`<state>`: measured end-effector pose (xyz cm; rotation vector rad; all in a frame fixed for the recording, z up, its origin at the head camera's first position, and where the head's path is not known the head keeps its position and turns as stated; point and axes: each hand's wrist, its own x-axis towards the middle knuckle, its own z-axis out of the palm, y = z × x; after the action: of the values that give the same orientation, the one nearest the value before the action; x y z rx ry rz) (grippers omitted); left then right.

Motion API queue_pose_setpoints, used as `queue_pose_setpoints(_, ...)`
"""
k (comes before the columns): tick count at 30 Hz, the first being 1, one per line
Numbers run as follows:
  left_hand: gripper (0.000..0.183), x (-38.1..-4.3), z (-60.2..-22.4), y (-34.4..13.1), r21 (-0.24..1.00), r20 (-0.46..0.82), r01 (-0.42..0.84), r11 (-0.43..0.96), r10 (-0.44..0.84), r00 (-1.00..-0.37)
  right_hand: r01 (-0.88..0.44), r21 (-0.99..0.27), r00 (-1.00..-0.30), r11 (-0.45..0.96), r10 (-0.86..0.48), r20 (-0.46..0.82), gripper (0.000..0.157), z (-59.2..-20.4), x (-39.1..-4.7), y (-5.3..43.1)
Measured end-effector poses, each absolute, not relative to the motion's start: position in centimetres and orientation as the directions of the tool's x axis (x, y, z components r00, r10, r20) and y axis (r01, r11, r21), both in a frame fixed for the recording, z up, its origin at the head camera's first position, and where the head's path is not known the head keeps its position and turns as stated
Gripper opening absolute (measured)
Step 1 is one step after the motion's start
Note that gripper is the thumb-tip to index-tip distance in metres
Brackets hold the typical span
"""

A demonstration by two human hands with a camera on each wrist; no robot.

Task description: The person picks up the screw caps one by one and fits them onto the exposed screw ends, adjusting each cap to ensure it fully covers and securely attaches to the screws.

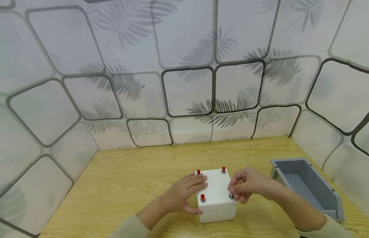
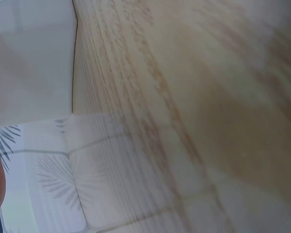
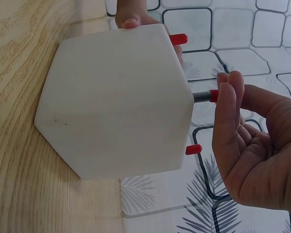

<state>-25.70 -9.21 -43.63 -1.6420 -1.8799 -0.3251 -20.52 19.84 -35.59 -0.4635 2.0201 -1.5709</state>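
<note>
A white box (image 1: 215,191) sits on the wooden table with red-capped threaded posts standing at its top corners. My left hand (image 1: 184,191) holds the box from the left, its fingers over the top and its thumb at the front edge. At the near right corner my right hand (image 1: 247,185) pinches a red cap (image 3: 214,96) over a silver threaded post (image 3: 201,97); the fingertips hide most of that cap. Other red caps show at the near left (image 1: 202,196) and far right (image 1: 223,169) corners. In the left wrist view, the box (image 2: 34,63) fills the upper left.
A grey open bin (image 1: 303,188) stands on the table to the right, beside my right forearm. The wood-grain table (image 1: 128,185) meets patterned wall covering (image 1: 190,92) at the back and on both sides.
</note>
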Motion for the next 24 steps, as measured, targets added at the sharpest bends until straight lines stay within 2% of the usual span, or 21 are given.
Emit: queue_pose_setpoints(24,0.087,-25.6,-43.6,-9.3,-0.201,0.579,0.959,0.199,0.814,-0.048,0.076,-0.954,-0.797,0.289,-0.557,-0.233,0.017,-36.6,-20.4,19.5)
